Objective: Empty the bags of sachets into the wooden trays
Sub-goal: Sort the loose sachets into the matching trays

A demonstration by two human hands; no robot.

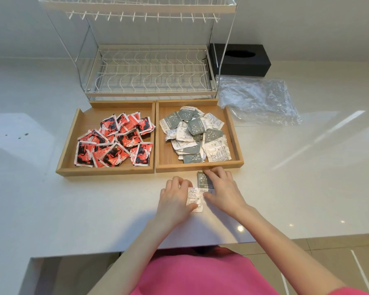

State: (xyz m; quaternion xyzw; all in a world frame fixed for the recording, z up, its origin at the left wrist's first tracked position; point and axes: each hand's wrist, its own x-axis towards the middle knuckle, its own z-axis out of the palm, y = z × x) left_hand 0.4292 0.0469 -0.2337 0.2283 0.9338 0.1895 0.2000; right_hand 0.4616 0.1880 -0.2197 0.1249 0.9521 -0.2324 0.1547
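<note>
Two wooden trays stand side by side on the white counter. The left tray [73, 133] holds several red and black sachets [113, 143]. The right tray [232, 128] holds several grey and white sachets [195, 133]. Just in front of the right tray, my left hand [175, 199] pinches a white sachet [193, 199] lying on the counter. My right hand [222, 188] grips a grey sachet [202, 180] beside it, thumb under and fingers over its top. An empty clear plastic bag [258, 99] lies crumpled to the right of the trays.
A white wire dish rack [147, 71] stands directly behind the trays. A black tissue box [241, 60] sits at the back right, behind the plastic bag. The counter's front edge runs close to my body.
</note>
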